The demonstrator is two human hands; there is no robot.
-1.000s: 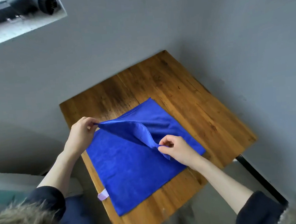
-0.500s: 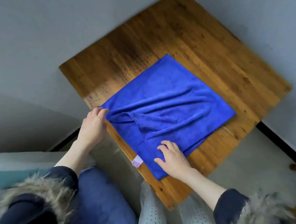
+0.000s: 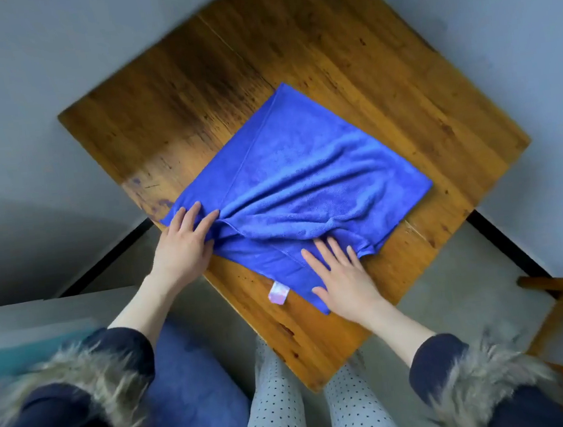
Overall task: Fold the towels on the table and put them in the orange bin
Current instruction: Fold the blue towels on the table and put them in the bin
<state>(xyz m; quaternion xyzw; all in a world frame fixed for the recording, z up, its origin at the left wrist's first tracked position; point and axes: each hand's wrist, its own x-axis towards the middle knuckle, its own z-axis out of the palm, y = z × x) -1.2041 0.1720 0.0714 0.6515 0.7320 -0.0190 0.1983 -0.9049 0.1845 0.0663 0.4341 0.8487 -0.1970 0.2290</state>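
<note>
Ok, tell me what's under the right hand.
The right hand lies flat, fingers straight, on the blue towel near its corner. Under the towel is the wooden table. The corner itself and anything beneath the palm are covered.

Towel [image 3: 304,183] on table [image 3: 379,66], left hand [image 3: 183,247] on its left corner, right hand [image 3: 344,276] on near edge.

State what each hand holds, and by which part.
Nothing is held: left hand and right hand both lie flat on the blue towel, no grip.
</note>
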